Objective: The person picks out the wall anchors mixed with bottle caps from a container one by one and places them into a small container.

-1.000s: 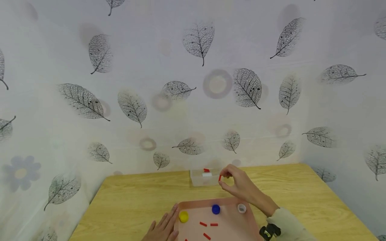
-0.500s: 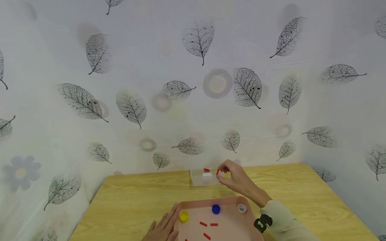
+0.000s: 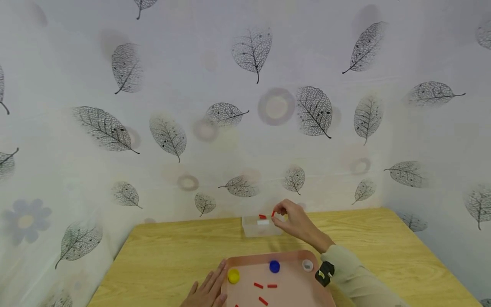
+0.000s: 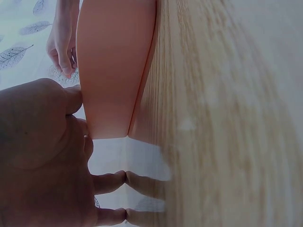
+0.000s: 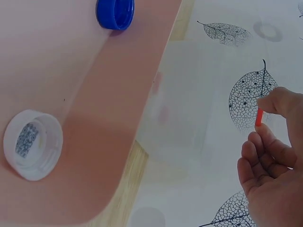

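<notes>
Between thumb and index finger, my right hand (image 3: 299, 222) pinches a short red stick (image 5: 259, 117). It holds the stick over the right part of a clear plastic box (image 3: 251, 230) at the back of the table. Another bit of red (image 3: 262, 216) shows in that box, beside a white label. My left hand (image 3: 207, 290) lies with fingers extended along the left side of a pink tray (image 3: 299, 288). In the left wrist view, its thumb side meets the tray's outer wall (image 4: 113, 71), and other fingertips touch the table. Several red sticks (image 3: 263, 301) lie in the tray.
Inside the tray stand a yellow cap (image 3: 233, 276) at the left, a blue cap (image 3: 274, 267) at the back and a white cap (image 3: 307, 265) in the far right corner. A leaf-patterned sheet (image 3: 215, 153) hangs behind the wooden table (image 3: 165, 251).
My right hand has moved left and a little up in the head view, carrying the red stick from the box's right edge to over the box. My left hand has stayed put.
</notes>
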Available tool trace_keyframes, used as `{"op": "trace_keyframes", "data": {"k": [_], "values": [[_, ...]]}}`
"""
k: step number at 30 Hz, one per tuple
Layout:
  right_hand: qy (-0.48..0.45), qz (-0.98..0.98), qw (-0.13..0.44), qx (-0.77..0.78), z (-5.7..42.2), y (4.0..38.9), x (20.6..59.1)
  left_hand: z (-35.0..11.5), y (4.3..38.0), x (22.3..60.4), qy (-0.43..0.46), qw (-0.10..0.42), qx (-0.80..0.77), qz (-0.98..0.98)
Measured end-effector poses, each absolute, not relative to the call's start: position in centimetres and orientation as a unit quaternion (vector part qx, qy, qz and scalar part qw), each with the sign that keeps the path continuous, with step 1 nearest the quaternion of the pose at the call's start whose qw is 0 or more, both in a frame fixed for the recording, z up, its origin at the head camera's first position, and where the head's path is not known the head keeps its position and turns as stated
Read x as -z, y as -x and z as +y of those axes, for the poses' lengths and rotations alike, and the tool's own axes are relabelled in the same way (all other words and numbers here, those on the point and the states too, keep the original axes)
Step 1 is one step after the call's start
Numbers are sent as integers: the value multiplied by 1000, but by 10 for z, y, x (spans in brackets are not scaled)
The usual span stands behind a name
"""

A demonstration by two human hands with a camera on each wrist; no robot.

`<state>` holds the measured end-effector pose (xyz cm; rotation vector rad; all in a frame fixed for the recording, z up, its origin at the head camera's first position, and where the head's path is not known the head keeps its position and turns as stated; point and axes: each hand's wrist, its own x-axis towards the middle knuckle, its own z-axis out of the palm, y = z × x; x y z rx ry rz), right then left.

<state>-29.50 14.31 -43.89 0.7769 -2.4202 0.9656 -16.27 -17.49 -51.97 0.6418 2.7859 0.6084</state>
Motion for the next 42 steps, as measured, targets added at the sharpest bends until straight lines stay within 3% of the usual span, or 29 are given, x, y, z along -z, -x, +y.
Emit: {"op": "trace_keyframes", "data": {"k": [18, 42], "values": [[-230, -885, 142, -379, 127, 319, 454, -175, 161, 518, -224, 107, -211, 946], [-215, -900, 134, -355, 113, 333, 472, -176, 158, 518, -218, 87, -200, 951]]}}
